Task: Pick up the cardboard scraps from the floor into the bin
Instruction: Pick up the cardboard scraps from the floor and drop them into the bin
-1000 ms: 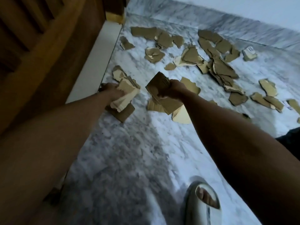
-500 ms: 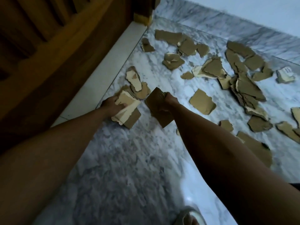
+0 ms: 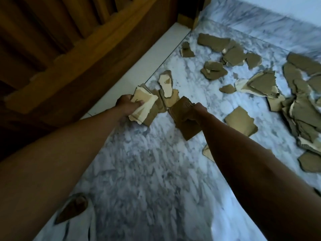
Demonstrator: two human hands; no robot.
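Observation:
My left hand point(image 3: 127, 106) grips a stack of torn cardboard scraps point(image 3: 144, 108), pale on top and brown beneath. My right hand point(image 3: 197, 113) grips a second, darker bundle of scraps point(image 3: 184, 124). Both hands hover above the marble floor point(image 3: 147, 171) near the wooden door. Just beyond them a pale-faced scrap point(image 3: 166, 85) lies on other brown pieces. A flat brown scrap point(image 3: 240, 120) lies right of my right hand. Several more scraps point(image 3: 264, 82) are strewn across the floor to the right and far side. No bin is in view.
A wooden door point(image 3: 69, 49) and its white threshold strip point(image 3: 139, 73) run along the left. A white wall with a marble skirting point(image 3: 260, 23) closes the far side. My sandalled foot point(image 3: 73, 209) shows at the bottom left.
Both hands, still holding their bundles, have closed in on the scraps by the threshold. The view has shifted left, and a foot now shows at bottom left.

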